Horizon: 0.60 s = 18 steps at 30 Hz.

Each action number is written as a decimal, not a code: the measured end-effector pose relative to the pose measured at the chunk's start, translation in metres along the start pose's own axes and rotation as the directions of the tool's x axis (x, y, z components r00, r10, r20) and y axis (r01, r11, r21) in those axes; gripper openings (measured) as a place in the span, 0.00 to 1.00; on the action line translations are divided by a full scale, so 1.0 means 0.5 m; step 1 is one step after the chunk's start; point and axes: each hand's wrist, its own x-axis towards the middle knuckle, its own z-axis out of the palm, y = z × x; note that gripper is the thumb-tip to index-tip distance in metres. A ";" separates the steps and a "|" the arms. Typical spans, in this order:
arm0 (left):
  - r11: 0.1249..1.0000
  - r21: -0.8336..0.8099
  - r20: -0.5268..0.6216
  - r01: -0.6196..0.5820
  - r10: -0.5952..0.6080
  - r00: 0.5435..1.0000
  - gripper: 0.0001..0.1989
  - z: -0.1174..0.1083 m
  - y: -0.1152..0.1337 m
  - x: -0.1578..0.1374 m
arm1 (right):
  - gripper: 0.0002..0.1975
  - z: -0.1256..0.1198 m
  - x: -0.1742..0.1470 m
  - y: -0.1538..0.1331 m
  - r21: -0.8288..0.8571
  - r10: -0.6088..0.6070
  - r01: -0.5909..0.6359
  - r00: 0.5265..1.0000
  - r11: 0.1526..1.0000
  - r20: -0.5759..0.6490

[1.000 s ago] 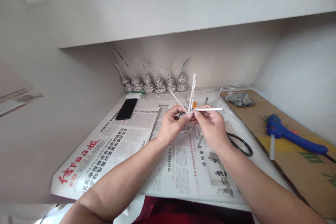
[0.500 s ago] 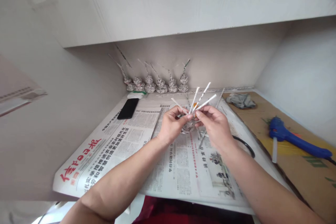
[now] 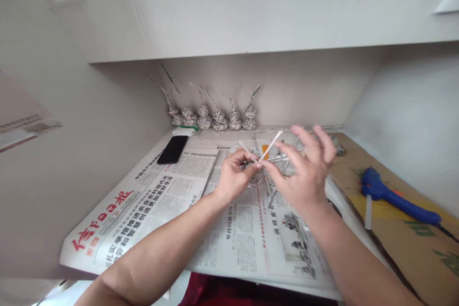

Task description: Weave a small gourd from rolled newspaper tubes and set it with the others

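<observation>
A small woven paper gourd [image 3: 255, 180] of rolled newsprint is pinched at its top by my left hand [image 3: 237, 172]. Thin paper sticks [image 3: 270, 146] fan upward and sideways out of it, past my fingertips. My right hand [image 3: 303, 167] has its fingers spread and raised, with the thumb touching the base of the sticks near my left thumb. The lower part of the gourd is partly hidden behind my hands.
Several finished-looking paper gourds [image 3: 220, 119] line the back wall. A black phone [image 3: 172, 149] lies on the newspaper [image 3: 150, 210] at left. On the cardboard [image 3: 405, 244] at right rests a blue glue gun [image 3: 398, 198]. A white overhang [image 3: 244, 9] sits above.
My right hand has opened its fingers and lifted them up and to the right. Some sticks now lean lower, toward the right. My left hand keeps its pinch on the gourd.
</observation>
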 end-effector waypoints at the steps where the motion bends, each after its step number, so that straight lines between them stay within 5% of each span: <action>1: 1.000 0.011 -0.006 -0.009 0.009 1.000 0.06 0.000 0.000 0.000 | 0.09 0.001 -0.001 -0.004 0.008 -0.005 0.005 0.999 1.000 0.032; 2: 1.000 0.022 -0.011 -0.017 0.017 1.000 0.06 0.000 0.000 -0.001 | 0.02 0.001 -0.002 -0.009 0.021 -0.003 0.002 0.999 1.000 0.046; 18: 0.967 0.211 0.061 -0.141 0.130 0.990 0.04 -0.001 0.007 -0.009 | 0.06 0.004 -0.013 -0.025 0.096 -0.016 0.016 1.000 0.995 -0.004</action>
